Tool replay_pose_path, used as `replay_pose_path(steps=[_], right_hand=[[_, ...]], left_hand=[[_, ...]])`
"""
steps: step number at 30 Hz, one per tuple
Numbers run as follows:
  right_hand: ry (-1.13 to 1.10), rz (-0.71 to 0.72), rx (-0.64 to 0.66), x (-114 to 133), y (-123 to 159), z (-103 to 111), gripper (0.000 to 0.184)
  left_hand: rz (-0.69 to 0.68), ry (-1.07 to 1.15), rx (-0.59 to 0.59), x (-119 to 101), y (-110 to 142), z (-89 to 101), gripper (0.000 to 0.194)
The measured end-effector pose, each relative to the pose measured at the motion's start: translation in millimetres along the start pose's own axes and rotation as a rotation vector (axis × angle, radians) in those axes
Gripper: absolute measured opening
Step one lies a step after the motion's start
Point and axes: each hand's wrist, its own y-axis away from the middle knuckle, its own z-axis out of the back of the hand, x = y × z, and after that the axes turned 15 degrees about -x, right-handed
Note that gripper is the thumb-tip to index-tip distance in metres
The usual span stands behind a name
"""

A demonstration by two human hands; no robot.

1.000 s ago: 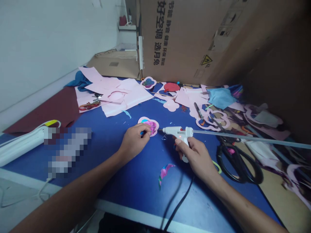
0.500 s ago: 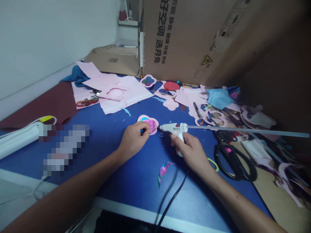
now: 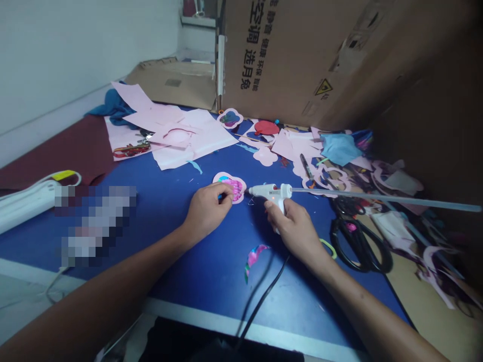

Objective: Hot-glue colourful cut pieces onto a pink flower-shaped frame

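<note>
My right hand (image 3: 292, 223) is wrapped round the grip of a white glue gun (image 3: 266, 190), whose red light is on. A long clear glue stick (image 3: 362, 195) sticks out of its back end. The nozzle points left and meets, or nearly meets, the edge of a pink flower-shaped paper cutout (image 3: 239, 180). On that cutout lies a shiny pink and blue foil piece (image 3: 237, 190). My left hand (image 3: 209, 208) is closed over its left part with thumb and finger pinched at the foil; the fingertips partly hide it. A thin thread of glue hangs below the nozzle.
Black-handled scissors (image 3: 358, 246) lie right of my right hand. A curved foil scrap (image 3: 253, 259) and the black cord (image 3: 264, 296) are nearer me. Pink paper sheets (image 3: 199, 136), cutouts and a marker (image 3: 306, 167) lie farther back. A cardboard box (image 3: 294, 60) stands behind; a power strip (image 3: 30, 203) lies left.
The glue gun has moved slightly left, its nozzle closer to the flower cutout's edge. My left hand keeps its pinch at the foil. The whole view has shifted a little.
</note>
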Motion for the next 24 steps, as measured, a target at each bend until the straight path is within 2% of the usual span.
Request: replay_pose_path(steps=[10,24], right_hand=[[0.065,0.02,-0.018,-3.5,-0.5,-2.0,0.049],[0.101,0.024,-0.009,1.3,-2.5,-1.2,0.04]], left_hand=[[0.018,-0.007,-0.022,1.4,0.5,-1.6,0.021],[0.023,-0.061,0.006,0.1,-0.5,-1.0,0.017]])
